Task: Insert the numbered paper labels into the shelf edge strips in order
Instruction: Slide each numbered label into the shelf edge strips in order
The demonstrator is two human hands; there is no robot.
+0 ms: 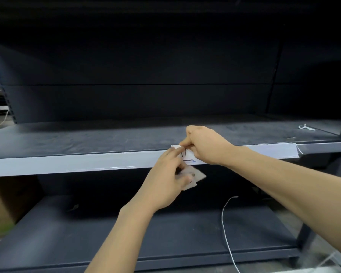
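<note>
The label [187,155] is a small white paper with black hand-drawn strokes and a short blue mark at its lower edge. It lies against the front of the strip [87,163], about midway along it, with its top corner standing just above the strip's upper edge. Whether its lower edge sits inside the strip cannot be told.

The right hand [204,143] comes in from above the strip, and its grip is closed on the label's top edge, thumb and forefinger pinching it. The left hand [165,180] is just below the strip. Its lower fingers are curled round a stack [198,175] of further labels, which hangs tilted under the strip, while its forefinger reaches up and touches the label's left edge.

The strip is pale and glossy and runs along the front of a dark shelf [87,136]. Below the strip is a lower shelf [67,233] with a white cable [224,223] trailing over its front. A brown box [0,203] stands below the strip's left end.
</note>
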